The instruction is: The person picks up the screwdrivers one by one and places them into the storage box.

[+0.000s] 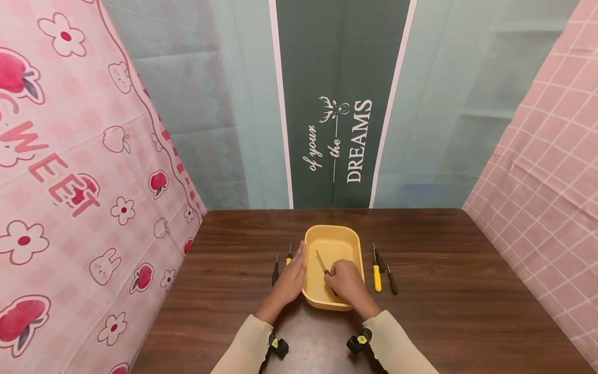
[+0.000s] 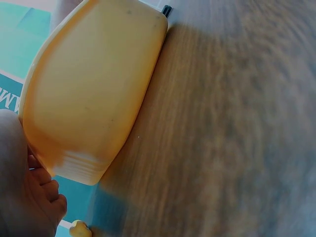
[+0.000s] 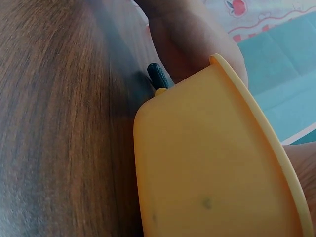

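Observation:
A yellow rectangular tray [image 1: 333,231] sits on the wooden table. My left hand [image 1: 290,278] lies along the tray's left wall with its fingers straight, touching the rim. Inside the tray, my right hand [image 1: 347,280] grips a screwdriver [image 1: 321,261] whose thin metal shaft points forward and left. Most of its handle is hidden by the fingers. In the left wrist view the tray's outer wall [image 2: 94,89] fills much of the picture, with the left hand [image 2: 34,197] at its lower left. The right wrist view shows the opposite outer wall [image 3: 207,158].
Left of the tray, a black-handled screwdriver [image 1: 275,272] and a yellow-and-black one [image 1: 289,255] lie partly behind the left hand. On the right lie a yellow-handled screwdriver [image 1: 377,279] and two dark ones, the nearer dark screwdriver [image 1: 392,283] apart. Printed cloths [image 1: 224,130] hang around the table.

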`<state>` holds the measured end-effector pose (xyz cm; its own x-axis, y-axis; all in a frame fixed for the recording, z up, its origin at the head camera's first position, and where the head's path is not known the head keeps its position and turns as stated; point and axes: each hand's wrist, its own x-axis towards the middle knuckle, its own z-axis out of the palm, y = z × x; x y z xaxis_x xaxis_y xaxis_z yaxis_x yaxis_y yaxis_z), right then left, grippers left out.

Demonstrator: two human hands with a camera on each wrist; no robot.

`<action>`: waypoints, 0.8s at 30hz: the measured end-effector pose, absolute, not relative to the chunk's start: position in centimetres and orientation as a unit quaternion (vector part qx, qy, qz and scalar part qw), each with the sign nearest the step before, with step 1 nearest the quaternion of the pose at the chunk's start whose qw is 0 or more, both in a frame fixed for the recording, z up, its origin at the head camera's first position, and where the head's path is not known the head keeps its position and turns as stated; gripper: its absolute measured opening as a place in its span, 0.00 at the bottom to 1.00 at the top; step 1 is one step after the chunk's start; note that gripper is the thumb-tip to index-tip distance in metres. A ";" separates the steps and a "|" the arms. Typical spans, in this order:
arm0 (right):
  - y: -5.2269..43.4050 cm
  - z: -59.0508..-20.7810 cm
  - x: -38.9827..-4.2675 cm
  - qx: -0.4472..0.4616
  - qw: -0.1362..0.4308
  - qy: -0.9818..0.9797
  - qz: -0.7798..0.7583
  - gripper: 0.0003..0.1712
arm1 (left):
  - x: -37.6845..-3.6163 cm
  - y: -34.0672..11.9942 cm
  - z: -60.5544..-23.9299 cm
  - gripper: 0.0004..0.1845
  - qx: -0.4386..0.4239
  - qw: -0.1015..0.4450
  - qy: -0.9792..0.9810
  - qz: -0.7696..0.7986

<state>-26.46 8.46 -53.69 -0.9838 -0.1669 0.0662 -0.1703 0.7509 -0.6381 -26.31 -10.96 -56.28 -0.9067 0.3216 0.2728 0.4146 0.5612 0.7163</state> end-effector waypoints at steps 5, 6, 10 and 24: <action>8.5 -53.7 -26.6 0.091 -0.006 -0.935 0.342 0.27 | -26.2 -11.0 -56.0 0.29 -0.206 0.053 -0.881 -0.423; 8.5 -53.7 -26.7 0.091 -0.008 -0.935 0.342 0.27 | -26.2 -11.0 -56.0 0.29 -0.205 0.051 -0.881 -0.424; 8.6 -53.8 -26.7 0.089 -0.018 -0.935 0.344 0.27 | -26.2 -10.9 -56.0 0.29 -0.203 0.046 -0.881 -0.426; 8.5 -53.6 -26.9 0.079 -0.049 -0.932 0.351 0.26 | -26.3 -10.8 -56.1 0.29 -0.200 0.051 -0.881 -0.427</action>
<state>-26.90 8.53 -53.64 -0.9826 -0.1825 -0.0358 -0.1134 0.7405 -0.6624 -26.27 -10.81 -56.12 -0.9144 0.3090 0.2614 0.3967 0.5559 0.7305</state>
